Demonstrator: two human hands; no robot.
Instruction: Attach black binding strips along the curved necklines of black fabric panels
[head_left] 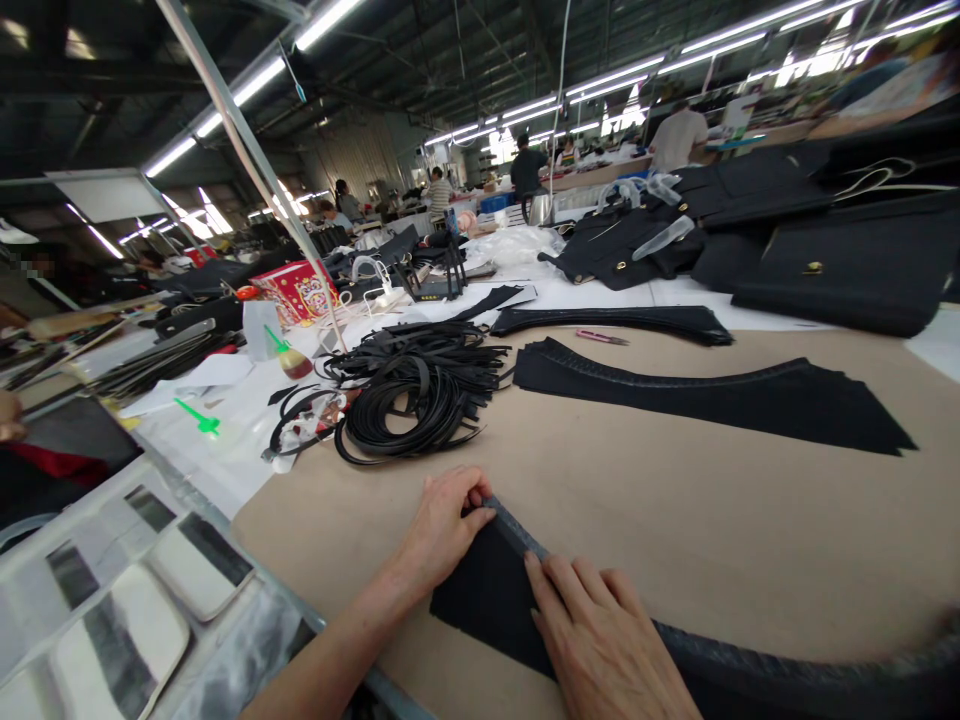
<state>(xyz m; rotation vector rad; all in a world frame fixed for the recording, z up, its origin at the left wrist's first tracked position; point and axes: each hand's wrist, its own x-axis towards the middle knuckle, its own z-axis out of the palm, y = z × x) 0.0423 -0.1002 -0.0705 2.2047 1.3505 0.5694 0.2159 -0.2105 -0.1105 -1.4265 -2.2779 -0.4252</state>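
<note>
A curved black fabric panel [487,590] with a grey, puckered strip along its upper edge lies on the brown table covering. At its upper left corner my left hand [454,515] pinches the edge between thumb and curled fingers. My right hand [592,620] rests flat on the panel, its fingers stretched out and fingertips touching the strip. Beyond my hands lies a coil of black strips [405,415], with a heap of more black strips behind it. A stack of similar black panels [697,395] spreads to the right.
Pink-handled thread snips [602,337] lie beside another black panel stack [615,322]. A glue bottle with a green nozzle [289,355] and a green nozzle piece [198,418] are at left. Black bags [840,260] pile up at the back right. Several people work farther off.
</note>
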